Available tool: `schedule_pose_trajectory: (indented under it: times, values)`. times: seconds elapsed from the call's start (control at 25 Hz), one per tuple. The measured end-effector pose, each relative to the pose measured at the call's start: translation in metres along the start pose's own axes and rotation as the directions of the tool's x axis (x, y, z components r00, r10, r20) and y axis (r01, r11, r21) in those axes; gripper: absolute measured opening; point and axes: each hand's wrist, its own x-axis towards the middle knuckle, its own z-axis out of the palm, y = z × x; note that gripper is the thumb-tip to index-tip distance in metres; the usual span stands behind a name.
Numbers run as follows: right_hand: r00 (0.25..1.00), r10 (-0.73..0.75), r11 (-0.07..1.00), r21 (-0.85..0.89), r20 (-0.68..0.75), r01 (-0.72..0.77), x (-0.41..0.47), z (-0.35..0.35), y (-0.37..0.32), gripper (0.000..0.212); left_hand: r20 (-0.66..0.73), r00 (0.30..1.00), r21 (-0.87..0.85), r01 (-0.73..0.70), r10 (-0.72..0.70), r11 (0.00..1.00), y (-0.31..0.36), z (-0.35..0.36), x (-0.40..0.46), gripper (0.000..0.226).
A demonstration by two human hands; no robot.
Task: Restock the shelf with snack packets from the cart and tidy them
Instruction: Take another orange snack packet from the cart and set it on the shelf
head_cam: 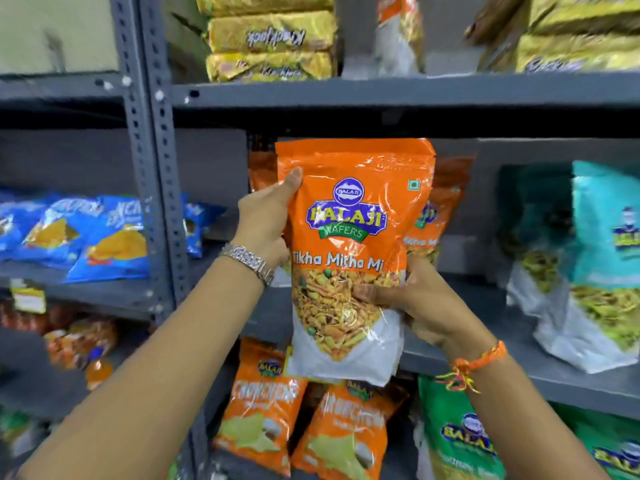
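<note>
Head view: left hand (266, 220) and right hand (415, 299) both clasp an upright orange snack packet (349, 258), held before the grey shelf (398, 93), just ahead of matching orange packets (436, 216)

Both hands (263, 220) (415, 299) hold orange packet (349, 244) before shelf (398, 91).

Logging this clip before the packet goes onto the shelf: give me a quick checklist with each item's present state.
1. Both hands on the orange packet: ok, left hand at its upper edge, right hand at its lower side.
2. Packet upright, label facing out: ok.
3. Matching packets behind it on the middle shelf: ok.
4. Free room behind them: cannot tell, hidden by the packet.
5. Teal packets to the right clear of its path: ok.
</note>
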Motion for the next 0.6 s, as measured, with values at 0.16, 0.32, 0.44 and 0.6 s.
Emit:
schedule_pose_trajectory:
  times: [0.16,0.32,0.44,0.6]
  values:
    - [0.998,-0.026,0.998,-0.06,-0.053,0.022,0.028,-0.029,-0.002,0.044,0.09,0.99,0.057,0.1,-0.105,0.993,0.002,0.026,0.028,0.03]
    - [0.992,-0.03,0.997,-0.071,-0.12,0.021,0.047,-0.046,0.012,0.043,0.118,0.979,0.047,0.161,-0.166,0.986,-0.013,0.038,0.048,0.03]
    - [0.988,-0.031,0.997,-0.078,-0.153,0.019,0.058,-0.052,0.03,0.057,0.083,0.986,0.041,0.14,-0.143,0.989,-0.031,0.041,0.055,0.031]
    - [0.988,-0.02,0.998,-0.068,-0.153,0.01,0.065,-0.054,0.043,0.069,0.086,0.99,0.039,0.106,-0.109,0.994,-0.043,0.04,0.061,0.023]
